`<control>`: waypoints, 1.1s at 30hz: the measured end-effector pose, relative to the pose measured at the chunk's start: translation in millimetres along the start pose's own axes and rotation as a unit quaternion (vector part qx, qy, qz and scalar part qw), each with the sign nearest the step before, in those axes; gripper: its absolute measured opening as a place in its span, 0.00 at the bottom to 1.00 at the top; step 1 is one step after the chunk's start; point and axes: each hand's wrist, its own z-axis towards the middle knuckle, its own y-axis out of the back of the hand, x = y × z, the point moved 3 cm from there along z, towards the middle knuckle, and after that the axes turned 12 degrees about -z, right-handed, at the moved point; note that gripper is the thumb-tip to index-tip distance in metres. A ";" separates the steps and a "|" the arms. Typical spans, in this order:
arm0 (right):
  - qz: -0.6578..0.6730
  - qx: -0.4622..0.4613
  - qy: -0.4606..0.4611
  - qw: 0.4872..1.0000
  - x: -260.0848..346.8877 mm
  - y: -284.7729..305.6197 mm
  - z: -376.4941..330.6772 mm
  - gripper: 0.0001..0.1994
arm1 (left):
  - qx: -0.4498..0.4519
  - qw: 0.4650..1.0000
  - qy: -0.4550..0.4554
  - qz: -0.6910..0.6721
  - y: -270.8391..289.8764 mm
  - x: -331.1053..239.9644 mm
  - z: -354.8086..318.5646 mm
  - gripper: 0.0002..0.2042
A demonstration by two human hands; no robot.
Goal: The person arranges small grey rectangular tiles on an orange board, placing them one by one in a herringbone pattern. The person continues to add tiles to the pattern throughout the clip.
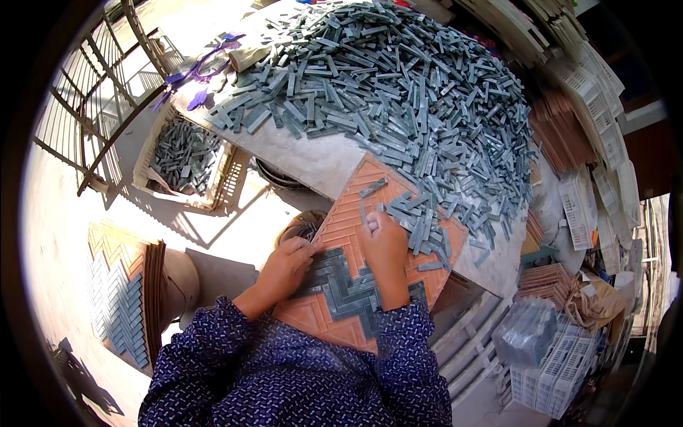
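An orange moulded tray [302, 324] with a herringbone pattern of slots lies tilted in front of me, its far end on the table. Dark grey-green stone strips [345, 288] fill a zigzag band across its near half. Over the middle of the tray my right hand [385, 245] is closed, a blurred stone strip [363, 213] at its fingertips. My left hand [288, 267] is at the tray's left edge with its fingers curled together; what they hold, if anything, is hidden. Loose strips [420, 220] lie on the tray's far right part, and a single strip [373, 188] sits near its top.
A large heap of stone strips [405, 92] covers the pale table [313, 160]. Left of it, a cream crate [146, 171] holds more strips. A stack of filled trays [121, 292] stands at lower left. White plastic crates [551, 370] and stacked orange trays [562, 135] line the right.
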 end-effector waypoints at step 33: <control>0.097 0.103 0.066 0.988 11.6 9.5 -28.3 0.15 | -0.006 0.996 0.044 -0.077 8.3 3.8 6.4 0.06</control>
